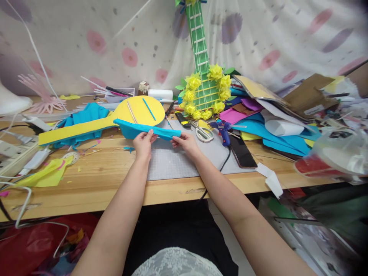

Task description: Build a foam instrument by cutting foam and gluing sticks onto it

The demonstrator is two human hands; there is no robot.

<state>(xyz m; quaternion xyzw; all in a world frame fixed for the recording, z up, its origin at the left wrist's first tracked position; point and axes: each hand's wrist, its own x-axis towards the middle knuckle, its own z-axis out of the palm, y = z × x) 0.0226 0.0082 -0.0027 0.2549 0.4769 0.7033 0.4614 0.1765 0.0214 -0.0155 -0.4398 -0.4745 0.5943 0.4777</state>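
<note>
A folded strip of blue crepe paper (129,130) stretches between my two hands, held just above the grey cutting mat (172,165). My left hand (143,143) pinches it near the middle. Its right end is gripped by the fingers of my right hand (184,143). Right behind the strip lies a yellow banjo-shaped cutout (135,109) with a long neck; a blue stick (149,109) and a pale stick (132,112) rest on its round body. Under the neck is a crumpled blue paper bundle (86,120).
A green paper guitar with yellow flowers (201,65) leans at the back. On the mat's right are scissors (204,133), a blue glue gun (223,130) and a phone (243,151). Paper sheets (276,128) pile up at right; a power strip (14,153) and cables lie left.
</note>
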